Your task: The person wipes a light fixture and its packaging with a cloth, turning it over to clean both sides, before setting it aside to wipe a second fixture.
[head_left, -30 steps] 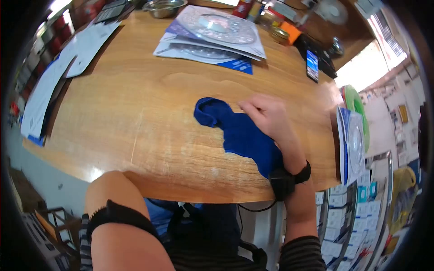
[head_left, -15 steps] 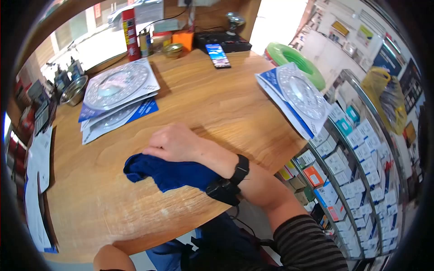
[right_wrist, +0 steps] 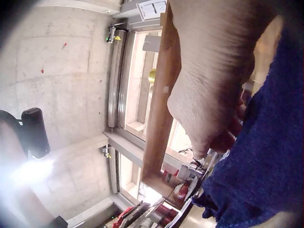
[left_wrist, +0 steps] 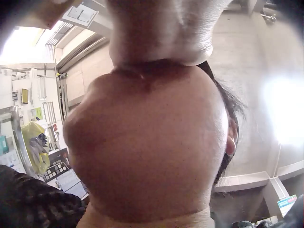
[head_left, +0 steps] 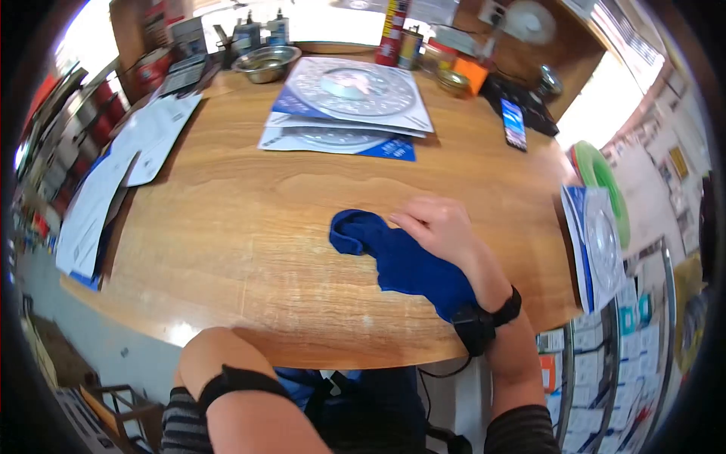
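The blue cloth (head_left: 401,261) lies on the wooden counter (head_left: 227,227), close to the edge nearest the person. The right hand (head_left: 439,227) rests on top of it, knuckles up and fingers bent down into the fabric at its far side. The right wrist view shows the heel of the palm bearing on the blue weave. That grip probably explains the cloth's shape. Under the palm it is pinned flat, while the end to the left of the hand, which nothing holds, bunches into a loose fold.

The left hand (left_wrist: 152,142) fills its own wrist camera with bare skin. I cannot tell whether its fingers are spread or closed (the head view shows only the strapped forearm, held below the counter's edge).

- **Beyond the cloth:** a stack of round packaged discs (head_left: 352,102) sits well away, with a steel bowl (head_left: 265,62) farther back.
- **Beyond it to the right:** a phone (head_left: 513,123) lies flat.
- **Far to its left:** loose papers (head_left: 144,144) overhang the counter's edge.
- **To its right:** another disc pack (head_left: 597,242) leans at the counter's end.
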### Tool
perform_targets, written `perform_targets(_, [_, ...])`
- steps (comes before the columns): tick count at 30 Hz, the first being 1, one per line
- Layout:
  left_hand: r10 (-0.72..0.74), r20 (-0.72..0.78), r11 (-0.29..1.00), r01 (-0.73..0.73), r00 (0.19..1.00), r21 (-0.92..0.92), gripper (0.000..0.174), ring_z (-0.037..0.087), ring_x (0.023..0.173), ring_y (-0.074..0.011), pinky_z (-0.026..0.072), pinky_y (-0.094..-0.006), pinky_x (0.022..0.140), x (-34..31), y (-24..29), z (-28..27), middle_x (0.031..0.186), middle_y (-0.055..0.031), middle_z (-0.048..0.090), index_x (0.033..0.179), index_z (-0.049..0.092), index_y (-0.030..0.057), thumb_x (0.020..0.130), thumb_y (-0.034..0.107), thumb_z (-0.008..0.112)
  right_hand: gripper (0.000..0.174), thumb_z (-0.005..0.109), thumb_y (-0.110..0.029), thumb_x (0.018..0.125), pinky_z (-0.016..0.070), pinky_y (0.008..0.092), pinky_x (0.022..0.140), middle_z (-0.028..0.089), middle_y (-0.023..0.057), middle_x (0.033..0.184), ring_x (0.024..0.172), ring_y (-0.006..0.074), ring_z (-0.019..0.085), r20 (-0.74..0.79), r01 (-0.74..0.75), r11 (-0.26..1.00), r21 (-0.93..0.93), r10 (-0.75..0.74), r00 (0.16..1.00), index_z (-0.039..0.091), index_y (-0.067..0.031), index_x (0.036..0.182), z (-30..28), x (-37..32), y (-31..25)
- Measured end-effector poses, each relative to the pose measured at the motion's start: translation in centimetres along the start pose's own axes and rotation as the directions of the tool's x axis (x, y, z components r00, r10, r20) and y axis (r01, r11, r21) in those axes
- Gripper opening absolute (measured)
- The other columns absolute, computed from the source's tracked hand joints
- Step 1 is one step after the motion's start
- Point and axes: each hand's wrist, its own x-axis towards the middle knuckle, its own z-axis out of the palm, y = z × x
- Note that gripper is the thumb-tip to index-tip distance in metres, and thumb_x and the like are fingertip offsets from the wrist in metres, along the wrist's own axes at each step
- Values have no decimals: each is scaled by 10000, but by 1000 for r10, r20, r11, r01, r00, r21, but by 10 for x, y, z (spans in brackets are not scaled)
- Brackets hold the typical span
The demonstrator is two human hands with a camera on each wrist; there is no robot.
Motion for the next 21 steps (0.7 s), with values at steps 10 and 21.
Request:
perform_targets(10, [10, -247, 1000, -13, 969, -10, 570, 621, 681, -276, 484, -368, 645, -41, 27, 38, 724, -196, 650, 902, 649, -28, 1026, 431, 334, 140, 653, -128, 840, 490, 359, 595, 662, 144, 752, 671, 278, 638, 48, -196, 975, 106, 192, 980, 686, -13, 768, 2, 1, -7])
perform_targets(21, [4, -29, 957, -12, 1000, -290, 566, 607, 651, -180, 475, -268, 601, 29, -9, 24, 663, -156, 620, 844, 629, -62, 1034, 385, 337, 316, 643, -299, 865, 458, 393, 523, 603, 89, 654, 619, 294, 598, -81, 53, 999, -13, -54, 995, 614, -79, 639, 5, -5, 3])
